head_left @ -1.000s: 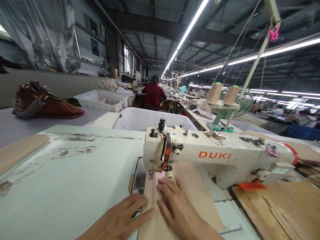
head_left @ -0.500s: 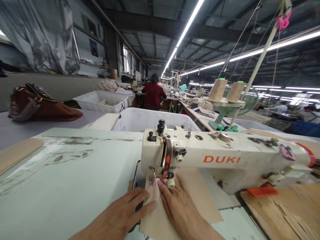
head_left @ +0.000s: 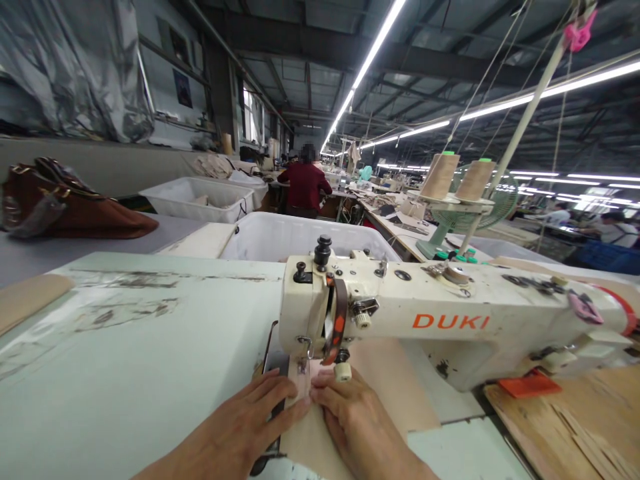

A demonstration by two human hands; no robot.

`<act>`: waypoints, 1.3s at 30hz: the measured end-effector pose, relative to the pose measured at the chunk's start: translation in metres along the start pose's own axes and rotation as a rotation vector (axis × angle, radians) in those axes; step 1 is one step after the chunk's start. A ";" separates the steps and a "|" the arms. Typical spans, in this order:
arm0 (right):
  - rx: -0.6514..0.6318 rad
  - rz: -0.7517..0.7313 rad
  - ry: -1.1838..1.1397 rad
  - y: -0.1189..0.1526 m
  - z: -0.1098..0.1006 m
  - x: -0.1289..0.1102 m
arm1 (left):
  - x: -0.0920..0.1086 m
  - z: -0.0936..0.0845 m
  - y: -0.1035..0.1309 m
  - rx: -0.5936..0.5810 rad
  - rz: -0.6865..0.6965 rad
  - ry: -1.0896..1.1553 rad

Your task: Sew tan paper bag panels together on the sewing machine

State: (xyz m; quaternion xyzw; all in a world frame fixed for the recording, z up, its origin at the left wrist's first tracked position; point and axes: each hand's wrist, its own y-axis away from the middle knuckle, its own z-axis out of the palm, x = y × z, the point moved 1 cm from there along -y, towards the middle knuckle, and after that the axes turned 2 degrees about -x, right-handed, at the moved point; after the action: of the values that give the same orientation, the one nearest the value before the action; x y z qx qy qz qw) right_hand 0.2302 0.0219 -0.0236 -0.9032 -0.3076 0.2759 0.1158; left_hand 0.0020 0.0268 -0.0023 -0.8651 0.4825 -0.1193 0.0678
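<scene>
A beige sheet of fabric or leather [head_left: 400, 383] lies under the head of the white sewing machine [head_left: 380, 303]. It passes beneath the presser foot [head_left: 303, 365]. Along its left edge, just in front of the foot, rests my left hand [head_left: 243, 417] with thumb and fingers apart. My right hand [head_left: 357, 413] is on the sheet to the right of the foot, its fingers bent and drawn together at the material beside the stitching line. The right fingertips are partly hidden, and the hand sits below the machine's cream knob [head_left: 343, 372].
The pale green table [head_left: 150, 360] spreads leftward, with another beige piece [head_left: 35, 300] on it. Behind are a white bin [head_left: 305, 233] and a brown bag [head_left: 75, 207]. Thread cones [head_left: 440, 177] stand at the right, near a wooden board [head_left: 575, 420]. A person in dark red [head_left: 305, 187] sits ahead.
My right hand's fingers have gone from stretched forward to bent and drawn together, slightly nearer me. My left hand has barely moved. The view has shifted slightly.
</scene>
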 end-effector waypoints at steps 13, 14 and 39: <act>-0.020 0.021 0.053 -0.007 -0.007 0.004 | -0.009 0.008 -0.004 0.074 -0.023 0.100; -0.022 0.033 0.051 -0.007 -0.007 0.005 | -0.010 0.008 -0.004 0.076 -0.025 0.105; 0.044 0.205 0.074 -0.008 -0.023 0.012 | -0.011 0.027 -0.010 -0.006 -0.147 0.156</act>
State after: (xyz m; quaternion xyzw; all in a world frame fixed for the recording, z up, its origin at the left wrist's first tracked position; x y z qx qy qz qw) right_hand 0.2476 0.0348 -0.0067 -0.9368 -0.2029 0.2596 0.1179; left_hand 0.0120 0.0413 -0.0272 -0.8864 0.4219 -0.1895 0.0182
